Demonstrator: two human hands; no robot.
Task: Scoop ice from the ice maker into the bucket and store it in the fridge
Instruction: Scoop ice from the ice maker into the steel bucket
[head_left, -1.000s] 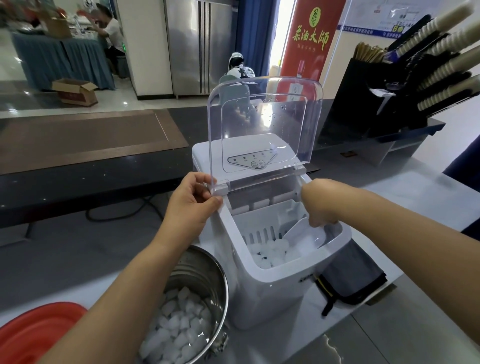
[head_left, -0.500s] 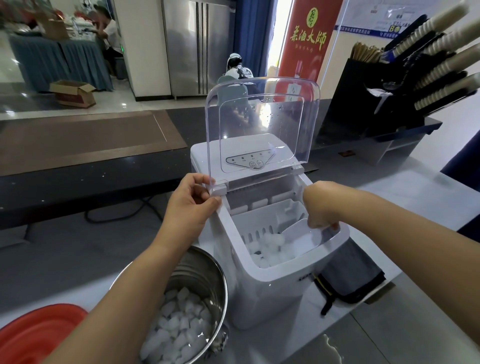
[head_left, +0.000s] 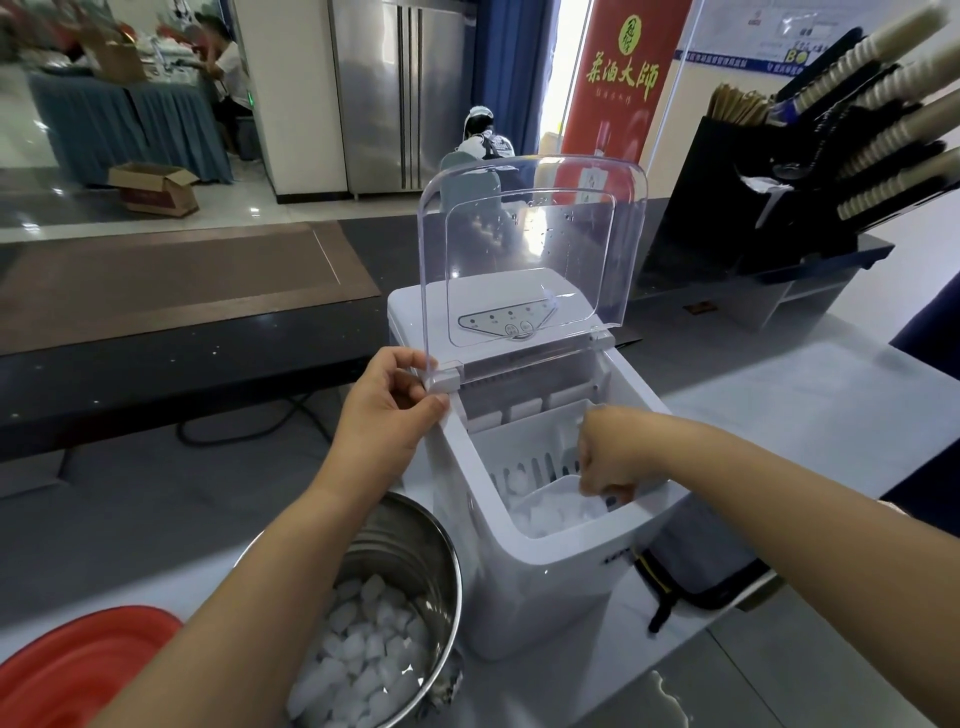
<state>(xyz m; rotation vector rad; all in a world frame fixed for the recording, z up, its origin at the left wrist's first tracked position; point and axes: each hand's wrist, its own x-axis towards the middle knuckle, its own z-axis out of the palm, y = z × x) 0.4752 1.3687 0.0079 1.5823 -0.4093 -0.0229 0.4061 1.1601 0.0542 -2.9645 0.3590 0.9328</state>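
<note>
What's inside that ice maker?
A white slotted basket with ice, and a clear scoop gripped by the right hand. The hand and the ice maker's front wall hide the scoop's handle and the basket's floor.

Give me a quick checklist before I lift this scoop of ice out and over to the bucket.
1. Lid upright, left hand pinching its hinge corner: ok.
2. Right hand grip on the scoop inside the ice maker: ok.
3. Scoop loaded: ice lies in it, amount blurred: cannot tell.
4. Bucket beside the ice maker, room above its cubes: ok.
5. Bucket mouth free: left forearm crosses part of it: not ok.
</note>
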